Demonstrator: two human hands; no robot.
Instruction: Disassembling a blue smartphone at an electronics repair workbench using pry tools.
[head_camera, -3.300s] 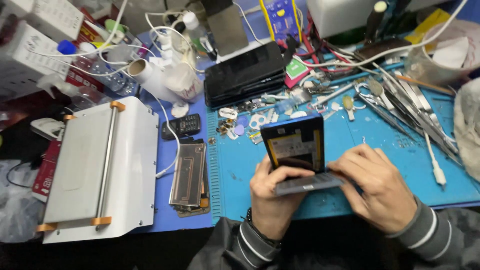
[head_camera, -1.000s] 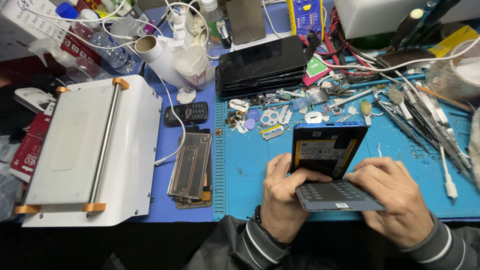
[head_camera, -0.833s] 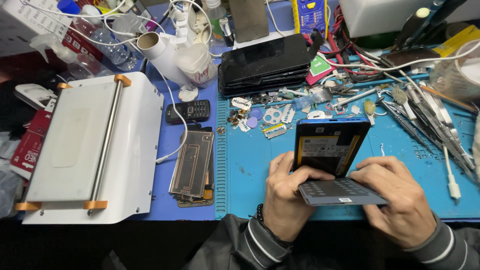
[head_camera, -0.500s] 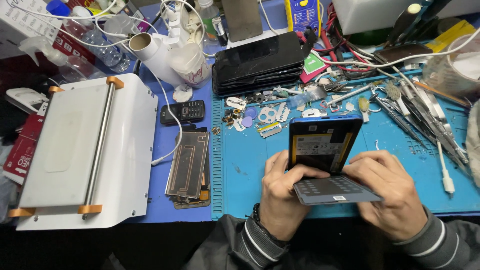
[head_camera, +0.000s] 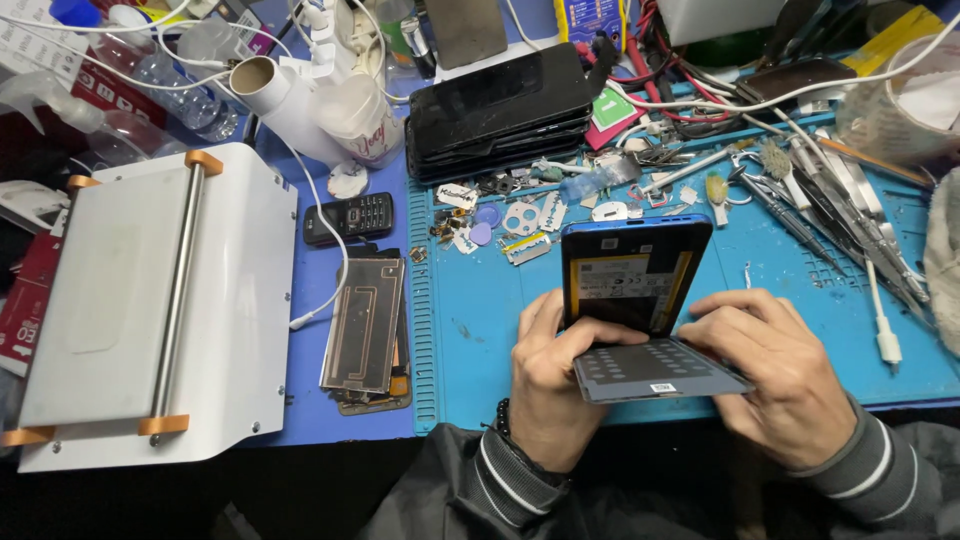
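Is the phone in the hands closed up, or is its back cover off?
Off. The phone stands with its blue frame and battery exposed, while both hands, left hand and right hand, hold the grey back cover below it.

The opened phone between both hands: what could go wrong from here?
The opened phone is hinged apart from its grey back panel, held only by the left hand and right hand; bending further might crack the panel. If it slips, it could land on the loose small parts on the blue mat.
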